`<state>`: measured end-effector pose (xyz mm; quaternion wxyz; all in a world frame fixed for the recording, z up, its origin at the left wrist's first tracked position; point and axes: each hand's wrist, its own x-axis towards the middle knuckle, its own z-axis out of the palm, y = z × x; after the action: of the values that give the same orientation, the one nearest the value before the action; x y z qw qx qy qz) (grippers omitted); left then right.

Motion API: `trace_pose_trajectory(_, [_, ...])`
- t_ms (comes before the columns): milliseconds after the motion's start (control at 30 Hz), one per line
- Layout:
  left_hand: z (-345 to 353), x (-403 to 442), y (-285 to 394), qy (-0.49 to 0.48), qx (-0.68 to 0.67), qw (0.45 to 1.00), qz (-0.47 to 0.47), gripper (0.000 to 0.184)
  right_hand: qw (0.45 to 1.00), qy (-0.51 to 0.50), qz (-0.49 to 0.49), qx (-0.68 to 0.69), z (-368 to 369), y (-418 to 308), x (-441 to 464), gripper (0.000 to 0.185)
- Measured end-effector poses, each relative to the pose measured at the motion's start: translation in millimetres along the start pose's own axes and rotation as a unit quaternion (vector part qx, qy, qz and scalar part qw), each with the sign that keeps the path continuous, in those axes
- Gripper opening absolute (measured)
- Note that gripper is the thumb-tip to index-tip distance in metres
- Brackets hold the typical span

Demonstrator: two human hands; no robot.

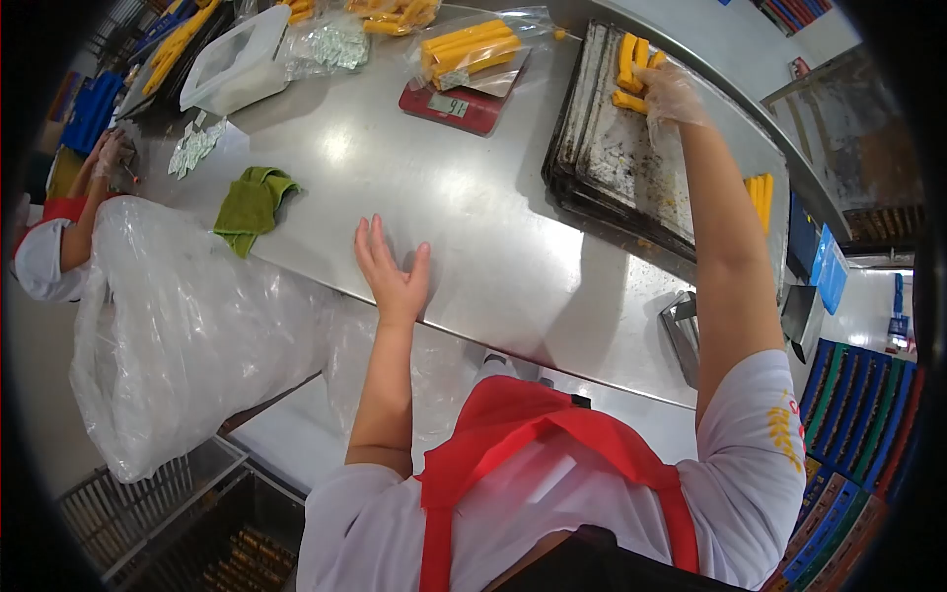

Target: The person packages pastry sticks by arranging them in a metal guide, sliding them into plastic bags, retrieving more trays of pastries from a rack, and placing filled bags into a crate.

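My left hand (395, 281) is bare, its fingers spread over the front edge of the steel table (473, 227), holding nothing. On the right, my right hand (671, 94) wears a clear glove and is closed around yellow sticks (631, 64) at the top of a stack of dark, stained baking trays (631, 148). A clear bag of yellow sticks (469, 49) rests on a red scale (459, 107) at the back middle, and the display is lit. Left of my left hand lies a crumpled green cloth (252, 205).
Small packets (197, 148) and a white plastic tub (237, 61) are at the back left. A large clear plastic bag (187, 326) hangs at the left edge, near a co-worker's hands (107, 153). A metal scoop (683, 331) and more yellow sticks (760, 200) are at right.
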<state>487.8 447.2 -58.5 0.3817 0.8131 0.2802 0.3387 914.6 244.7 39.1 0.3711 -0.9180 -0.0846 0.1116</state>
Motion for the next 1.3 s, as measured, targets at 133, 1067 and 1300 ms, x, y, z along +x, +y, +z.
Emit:
trace_pose_trajectory(133, [2, 0, -3, 0.011, 0.029, 0.999, 0.018, 0.070, 0.982, -0.012, -0.124, -0.140, -1, 23, 24, 0.027])
trace_pose_trajectory(1067, [10, 2, -19, 0.054, 0.218, 0.971, 0.081, 0.065, 0.938, 0.149, 0.028, -0.312, -182, 192, -171, 0.037])
trace_pose_trajectory(1300, [8, 3, -6, 0.053, 0.177, 0.980, 0.070, 0.068, 0.942, 0.285, -0.111, -0.138, -172, 80, -166, 0.027])
